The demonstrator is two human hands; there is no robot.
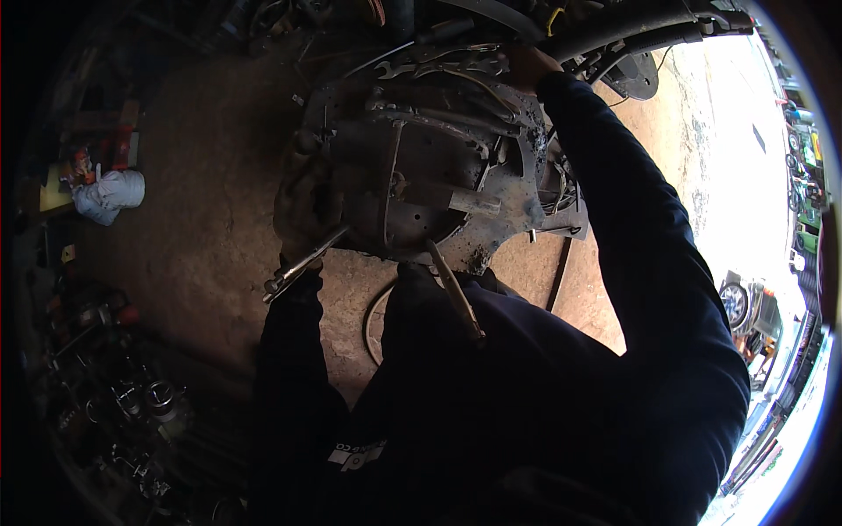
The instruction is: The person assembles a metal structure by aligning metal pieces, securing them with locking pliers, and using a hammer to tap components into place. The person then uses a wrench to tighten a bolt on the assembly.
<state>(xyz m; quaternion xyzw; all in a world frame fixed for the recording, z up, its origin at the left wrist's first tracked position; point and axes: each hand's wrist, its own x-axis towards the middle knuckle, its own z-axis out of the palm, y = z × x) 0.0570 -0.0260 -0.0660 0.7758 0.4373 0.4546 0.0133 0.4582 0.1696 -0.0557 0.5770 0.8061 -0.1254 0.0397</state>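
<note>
My right hand [528,68] reaches to the far right edge of a dark, worn metal work table [421,232]. It is at the ends of several wrenches; one open-ended wrench [386,70] has its jaw toward the left. Shade hides the fingers, so I cannot tell whether they grip a wrench. Closer to me on the table lies a flat bar-like piece [474,202] with a paler end. Two metal rods stick out from the near edge, one at the left [307,263] and one nearer the middle [456,294]. My left hand does not show.
Thick dark hoses [631,35] run along the far right. Coiled cable [557,188] hangs at the table's right side. A ring [373,329] lies on the floor near my legs. Dark metal parts [158,399] are heaped at lower left; a white bundle [110,195] is at left.
</note>
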